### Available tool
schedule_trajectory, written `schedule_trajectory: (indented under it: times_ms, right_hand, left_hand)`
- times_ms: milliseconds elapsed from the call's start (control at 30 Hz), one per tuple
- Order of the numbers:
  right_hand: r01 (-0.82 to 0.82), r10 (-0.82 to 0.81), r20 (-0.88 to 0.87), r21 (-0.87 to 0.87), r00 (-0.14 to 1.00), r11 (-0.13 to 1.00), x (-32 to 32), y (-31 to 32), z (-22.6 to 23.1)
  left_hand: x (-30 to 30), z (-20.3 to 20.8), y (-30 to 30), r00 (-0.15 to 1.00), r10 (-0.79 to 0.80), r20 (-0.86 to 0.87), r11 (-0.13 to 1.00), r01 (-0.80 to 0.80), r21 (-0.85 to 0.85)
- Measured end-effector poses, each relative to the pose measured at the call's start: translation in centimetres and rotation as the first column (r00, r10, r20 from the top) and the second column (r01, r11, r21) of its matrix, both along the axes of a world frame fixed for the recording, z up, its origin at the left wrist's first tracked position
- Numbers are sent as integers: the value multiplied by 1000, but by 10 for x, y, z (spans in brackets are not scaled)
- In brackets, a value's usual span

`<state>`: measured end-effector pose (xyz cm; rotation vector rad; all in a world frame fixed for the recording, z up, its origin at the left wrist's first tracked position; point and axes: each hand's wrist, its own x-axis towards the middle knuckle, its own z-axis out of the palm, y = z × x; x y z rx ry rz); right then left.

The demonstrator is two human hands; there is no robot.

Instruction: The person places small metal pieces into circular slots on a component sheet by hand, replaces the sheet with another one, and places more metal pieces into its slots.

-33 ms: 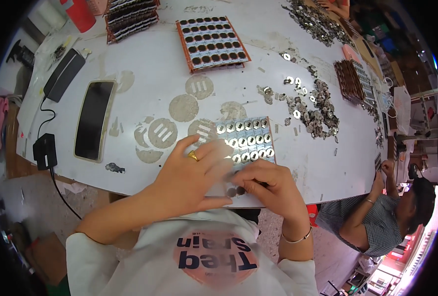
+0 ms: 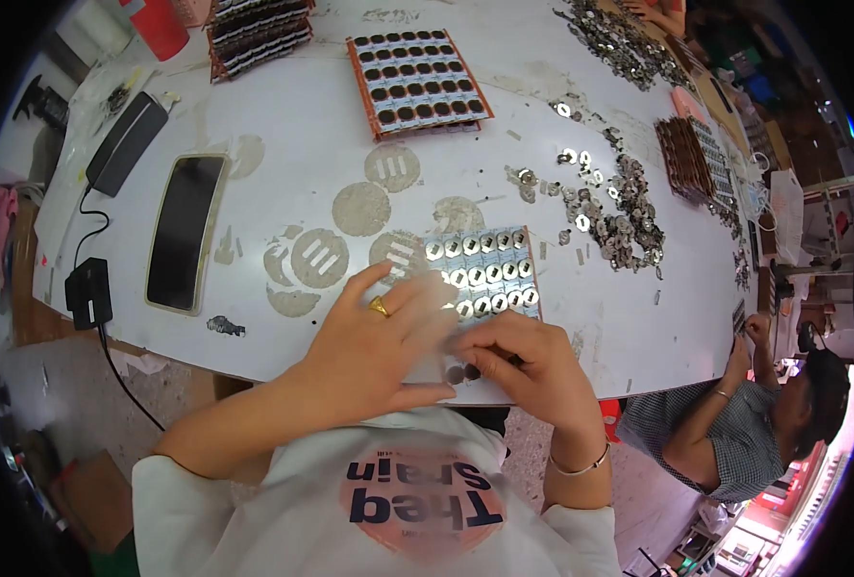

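Note:
On the white table close to my body lies a flat panel point(image 2: 490, 260) with rows of shiny round metal discs on its far part. My left hand point(image 2: 374, 332), with a gold ring, reaches over the panel's left side. Its fingers are stretched out and the thumb is apart; the fingertips are blurred. My right hand point(image 2: 523, 361) is closed in a pinch over the panel's near part, thumb against fingers. What it pinches, if anything, is hidden. Dark round discs point(image 2: 456, 373) show between my two hands at the panel's near end.
Loose metal pieces point(image 2: 629, 216) lie heaped to the right. Panels with dark discs point(image 2: 419, 82) are stacked beyond, another stack point(image 2: 259, 38) behind left. A phone point(image 2: 186, 234) and a black device point(image 2: 127, 144) with a cable lie left. A co-worker point(image 2: 734, 423) sits at right.

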<state>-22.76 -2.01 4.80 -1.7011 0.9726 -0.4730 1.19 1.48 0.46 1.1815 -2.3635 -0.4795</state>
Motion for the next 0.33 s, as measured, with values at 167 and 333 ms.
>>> schedule_trajectory:
  times_ms: [167,333]
  right_hand:
    - [-4,-9,-195,-63,981,998,10,1,0]
    - [-82,36,-232,-191,972,978,10,2,-3]
  left_hand:
    - [-11,-2,9,996,88,-34,996,-87,22]
    - [-12,-2,11,995,99,-18,995,-99,31]
